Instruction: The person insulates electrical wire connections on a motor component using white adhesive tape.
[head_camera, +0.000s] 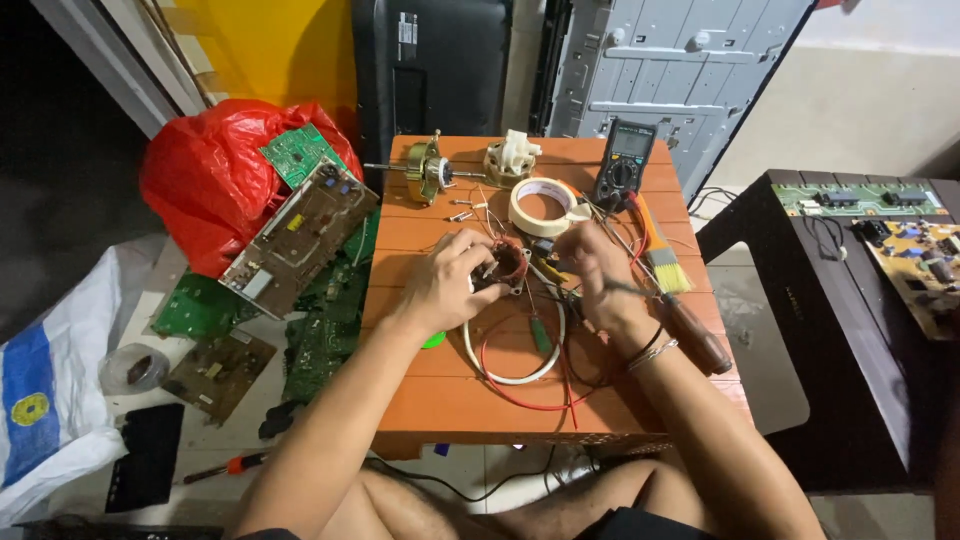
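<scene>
On a small orange wooden table (440, 395) my left hand (445, 283) grips a round motor stator with copper windings (509, 262), held just above the tabletop. My right hand (597, 272) is right beside it, fingers pinched on thin wires that run from the stator. Red, white and black wires (520, 372) loop across the table below both hands. A green-handled tool (540, 333) lies among them.
A tape roll (542, 205), a multimeter (625, 165), a paintbrush (660, 250), a brown-handled tool (698, 335) and motor parts (428, 170) lie on the table. Circuit boards (300, 235) and a red bag (215, 170) sit on the floor to the left, a black cabinet (850, 330) to the right.
</scene>
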